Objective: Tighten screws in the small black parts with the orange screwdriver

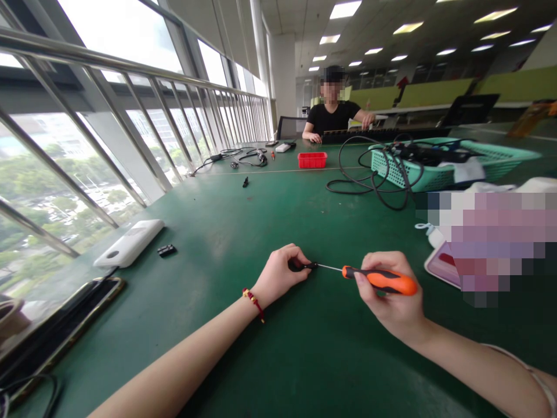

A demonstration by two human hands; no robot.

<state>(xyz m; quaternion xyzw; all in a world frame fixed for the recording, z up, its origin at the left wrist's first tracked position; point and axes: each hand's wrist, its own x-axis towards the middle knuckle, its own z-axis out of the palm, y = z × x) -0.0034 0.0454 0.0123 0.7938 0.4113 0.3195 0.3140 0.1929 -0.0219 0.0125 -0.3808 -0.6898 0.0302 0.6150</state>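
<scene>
My left hand [285,273] pinches a small black part [300,266] just above the green table [226,290]; most of the part is hidden by the fingers. My right hand [395,302] is closed around the orange and black handle of a screwdriver [383,281]. Its thin metal shaft points left, and the tip meets the black part between my left fingers. Whether it sits in a screw is too small to tell. Left of my hands lies a small black block [166,250].
A white power bank [130,242] and a phone [65,331] lie at left. Farther off are a red bin [312,160], coiled black cable [348,187] and a teal basket [435,175] of gear. A person [333,119] sits across the table. Metal railing [152,87] runs along the left.
</scene>
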